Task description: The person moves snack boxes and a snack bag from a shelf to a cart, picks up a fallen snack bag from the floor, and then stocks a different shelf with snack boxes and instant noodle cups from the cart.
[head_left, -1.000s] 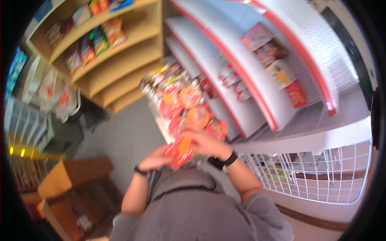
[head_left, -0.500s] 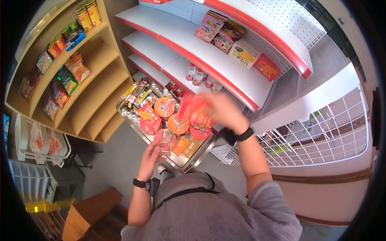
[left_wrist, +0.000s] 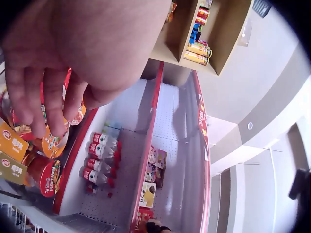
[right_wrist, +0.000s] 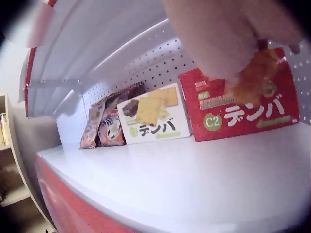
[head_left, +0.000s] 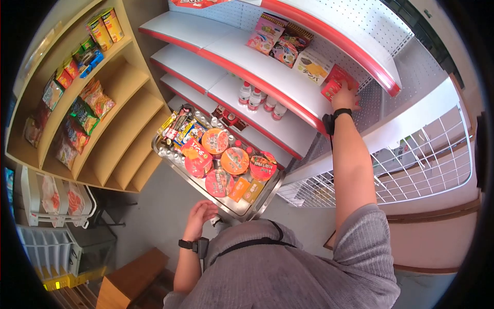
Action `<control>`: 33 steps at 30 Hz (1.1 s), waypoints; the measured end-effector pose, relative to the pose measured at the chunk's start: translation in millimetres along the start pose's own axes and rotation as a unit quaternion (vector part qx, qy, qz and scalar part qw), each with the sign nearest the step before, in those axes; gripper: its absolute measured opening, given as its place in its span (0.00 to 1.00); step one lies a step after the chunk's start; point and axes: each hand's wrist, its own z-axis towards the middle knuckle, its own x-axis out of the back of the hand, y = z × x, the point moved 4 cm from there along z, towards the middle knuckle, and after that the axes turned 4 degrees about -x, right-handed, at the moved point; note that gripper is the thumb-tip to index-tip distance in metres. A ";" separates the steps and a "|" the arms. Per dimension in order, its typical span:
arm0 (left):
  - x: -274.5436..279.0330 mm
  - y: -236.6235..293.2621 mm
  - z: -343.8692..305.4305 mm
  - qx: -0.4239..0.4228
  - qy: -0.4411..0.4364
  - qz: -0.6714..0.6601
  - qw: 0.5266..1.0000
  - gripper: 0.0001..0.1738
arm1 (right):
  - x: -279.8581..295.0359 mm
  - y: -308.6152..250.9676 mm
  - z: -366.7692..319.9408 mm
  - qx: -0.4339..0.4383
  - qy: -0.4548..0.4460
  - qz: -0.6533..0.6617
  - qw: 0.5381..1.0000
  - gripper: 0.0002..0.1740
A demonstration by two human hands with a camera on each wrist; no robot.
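At the right end of the white shelf, my right hand (head_left: 345, 97) grips a red cracker box (right_wrist: 243, 104) by its upper part, with the box standing at shelf level. Another red box (head_left: 346, 75) shows just behind the hand in the head view. Beside it stands a white cracker box (right_wrist: 154, 116), then snack bags (right_wrist: 108, 124) farther left. My left hand (head_left: 199, 216) holds nothing and hangs in front of the cart's near edge, its fingers loosely bent. In the left wrist view that hand (left_wrist: 82, 43) overlaps the cup noodles (left_wrist: 51, 143).
A metal cart (head_left: 216, 202) carries cup noodles, small boxes, bottles and snack packets. Bottles (head_left: 252, 97) stand one shelf lower. A white wire rack (head_left: 411, 165) lies to the right, below my right arm. On the left is a wooden shelf unit (head_left: 123, 116) with snacks.
My right hand has carried the red box from above the cart up to the shelf's right end. My left hand has left the box, then drawn back from the cart toward my body.
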 end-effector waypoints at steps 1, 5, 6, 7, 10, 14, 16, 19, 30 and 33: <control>5.6 -0.2 -1.1 -0.003 0.016 -0.002 1.000 0.15 | 4.8 -2.8 -7.7 -0.010 0.013 0.005 1.000 0.30; 21.8 -8.3 -2.3 0.001 0.045 -0.004 0.999 0.16 | -26.3 3.6 2.1 -0.018 0.021 0.024 0.999 0.32; 22.9 -8.9 -0.6 0.004 0.054 -0.005 0.999 0.16 | -28.2 3.4 5.4 -0.010 0.038 0.016 0.999 0.34; 22.4 -8.0 -1.0 0.001 0.054 -0.006 0.999 0.16 | -31.6 3.0 9.1 -0.001 0.055 0.009 0.998 0.36; 20.3 -8.3 -1.5 0.012 0.056 -0.012 0.998 0.16 | -50.2 3.3 29.8 0.004 0.133 0.011 0.991 0.35; 17.4 -17.3 -2.6 0.023 0.070 -0.015 0.997 0.15 | -58.9 3.9 41.6 0.013 0.149 0.013 0.989 0.33; 14.3 -21.8 -3.4 0.023 0.071 -0.023 0.997 0.15 | -54.3 1.4 39.0 0.030 0.205 0.025 0.978 0.33; 11.9 -27.9 -3.1 0.032 0.076 -0.016 0.996 0.15 | -63.2 1.0 49.4 0.022 0.199 0.015 0.980 0.36; 9.0 -32.4 -3.4 0.035 0.084 -0.019 0.996 0.15 | -64.5 0.2 58.3 0.026 0.173 0.012 0.985 0.44; 7.6 -36.4 -2.8 0.033 0.081 -0.021 0.996 0.15 | -54.1 0.8 55.7 0.019 0.144 0.011 0.989 0.46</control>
